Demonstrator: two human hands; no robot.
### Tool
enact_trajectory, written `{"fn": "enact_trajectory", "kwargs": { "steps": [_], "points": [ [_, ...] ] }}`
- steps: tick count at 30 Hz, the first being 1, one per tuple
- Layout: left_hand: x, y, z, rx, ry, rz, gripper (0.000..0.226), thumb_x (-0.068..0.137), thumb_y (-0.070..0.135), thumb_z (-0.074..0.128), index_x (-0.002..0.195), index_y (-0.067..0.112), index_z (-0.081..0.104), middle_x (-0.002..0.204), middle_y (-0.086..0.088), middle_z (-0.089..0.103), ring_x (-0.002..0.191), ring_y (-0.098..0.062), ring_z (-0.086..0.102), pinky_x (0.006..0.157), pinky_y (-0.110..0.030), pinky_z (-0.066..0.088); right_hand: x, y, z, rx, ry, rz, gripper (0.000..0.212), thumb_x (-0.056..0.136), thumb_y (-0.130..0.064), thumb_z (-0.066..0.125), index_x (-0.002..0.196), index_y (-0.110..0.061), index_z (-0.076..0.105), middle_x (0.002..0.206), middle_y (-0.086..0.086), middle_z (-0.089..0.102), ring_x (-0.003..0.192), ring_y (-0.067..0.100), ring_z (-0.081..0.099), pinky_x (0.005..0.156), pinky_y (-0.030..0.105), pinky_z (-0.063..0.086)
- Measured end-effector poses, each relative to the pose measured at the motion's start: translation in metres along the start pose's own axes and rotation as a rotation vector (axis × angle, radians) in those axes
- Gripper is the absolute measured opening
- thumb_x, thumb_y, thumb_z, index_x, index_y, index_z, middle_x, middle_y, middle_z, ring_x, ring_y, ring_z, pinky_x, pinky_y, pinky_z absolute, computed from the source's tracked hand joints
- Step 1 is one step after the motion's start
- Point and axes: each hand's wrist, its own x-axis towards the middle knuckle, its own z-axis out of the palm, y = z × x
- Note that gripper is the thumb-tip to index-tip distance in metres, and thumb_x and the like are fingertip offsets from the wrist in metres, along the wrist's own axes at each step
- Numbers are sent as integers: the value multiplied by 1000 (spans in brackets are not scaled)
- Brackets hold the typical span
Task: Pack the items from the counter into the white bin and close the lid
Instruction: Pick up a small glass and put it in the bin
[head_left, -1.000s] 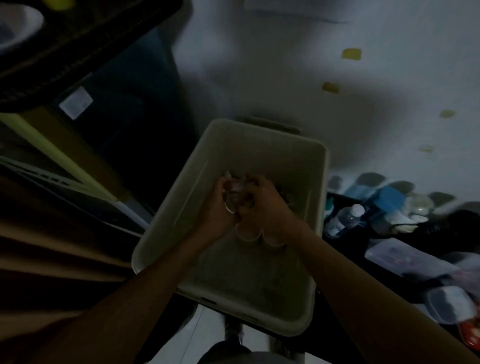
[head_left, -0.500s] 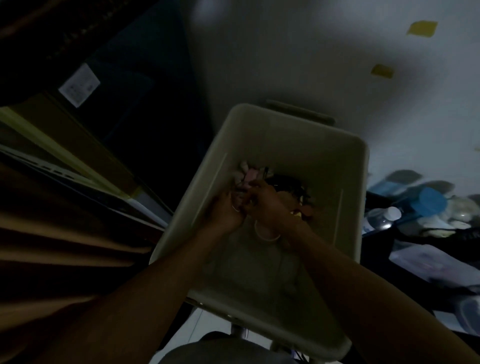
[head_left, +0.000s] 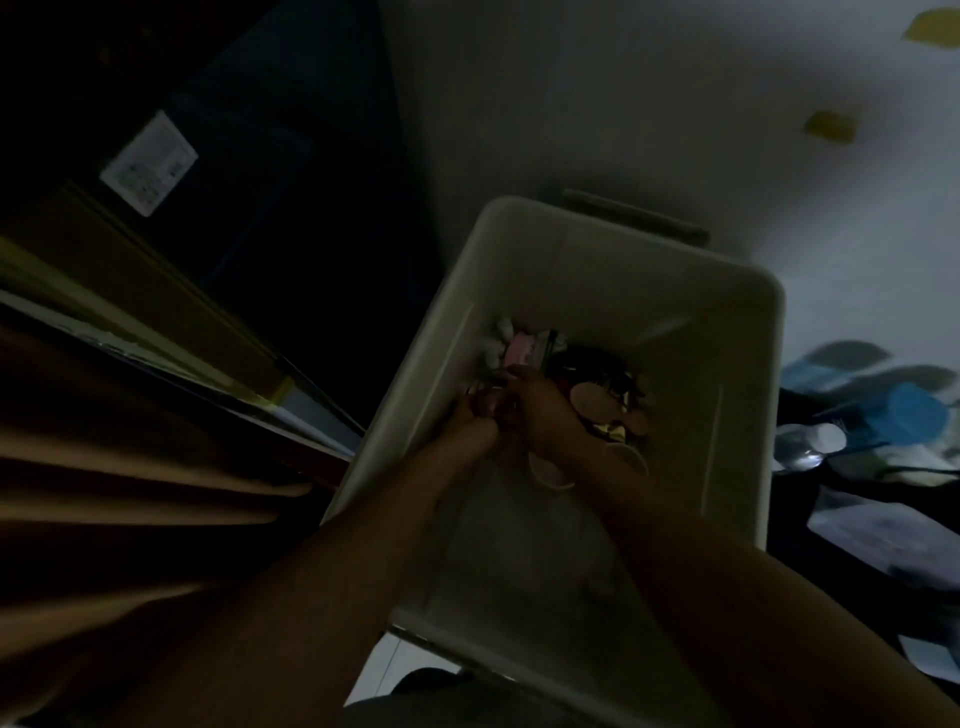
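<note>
Deep inside the white bin (head_left: 748, 312), at the centre of the frame, both hands were pressed together over a small object that the dim light left unidentifiable. The left hand (head_left: 470, 423) and the right hand (head_left: 545, 415) touched at the fingertips, curled around whatever they held; whether either was truly clamped on it could not be told. Just beyond them, toward the bin's far wall, lay a heap of small packed items (head_left: 587, 374), pink, white and dark. A pale ring-shaped thing (head_left: 553, 475) lay under the right wrist. At the right edge of the frame, bottles and containers (head_left: 831, 436) waited on the dark counter (head_left: 795, 525). No lid could be made out. Done well, this step probably meant lowering the object beside the heap, releasing it low rather than dropping it, and keeping the near floor free for the bulkier bottles.
</note>
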Motion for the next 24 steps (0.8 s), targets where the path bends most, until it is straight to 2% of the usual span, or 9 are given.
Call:
{"fn": "enact_trajectory", "kwargs": {
  "steps": [2,5,7,10,12,14,17,21,24],
  "points": [
    [5,-2,1,15,-27,2,40,97,9,52,137,8,49,128,-21,59,113,-38,59,97,-51,49,3,-1,-3,-46,0,-49,37,87,-10,68,122,-1,64,136,18,53,127,33,46,100,20,30],
    [6,1,1,6,-23,1,28,95,19,54,122,14,62,113,-15,68,97,-31,66,82,-44,57,6,2,-3,-1,40,-53,41,84,-11,71,123,0,63,129,21,55,119,33,52,92,13,27],
    [3,5,0,-6,-30,7,22,94,19,55,114,15,65,104,-12,70,91,-29,68,74,-38,56,4,1,-3,31,52,-28,41,86,-9,69,124,1,61,131,21,53,120,32,51,100,11,27],
    [4,3,0,-42,-35,6,33,87,31,57,118,25,64,105,-7,71,91,-25,69,78,-42,59,-1,0,-6,82,59,-19,37,88,-2,65,124,4,60,134,23,52,128,33,44,104,9,25],
    [6,0,0,-56,-44,0,40,85,37,58,123,27,62,106,-5,71,92,-25,70,79,-44,60,-5,1,-7,46,60,-32,36,89,-7,65,124,1,61,137,21,52,137,34,34,112,21,20],
    [0,3,0,-81,-43,-1,33,90,35,58,121,23,64,104,-6,72,90,-26,70,75,-39,59,-7,3,-8,32,79,-26,39,90,-13,65,127,-2,59,141,18,49,142,33,28,114,28,19],
    [-5,4,-1,-62,-33,8,35,87,39,61,118,22,66,104,-6,72,88,-24,70,74,-35,58,-12,0,-11,35,86,-19,40,90,-8,63,129,-3,58,143,18,47,142,31,29,117,33,21],
    [-7,5,-1,-25,-16,-18,41,69,50,59,101,26,71,91,-8,75,82,-31,72,75,-49,59,-20,-4,-13,57,77,10,43,90,-13,63,133,-11,57,140,16,51,142,33,28,113,36,29],
    [-14,6,-2,5,16,-30,50,64,58,61,96,20,71,83,-9,75,77,-30,73,76,-51,59,-30,-6,-17,60,52,45,42,89,-10,61,131,-10,58,143,17,48,142,32,27,110,35,30]
  ]
}}
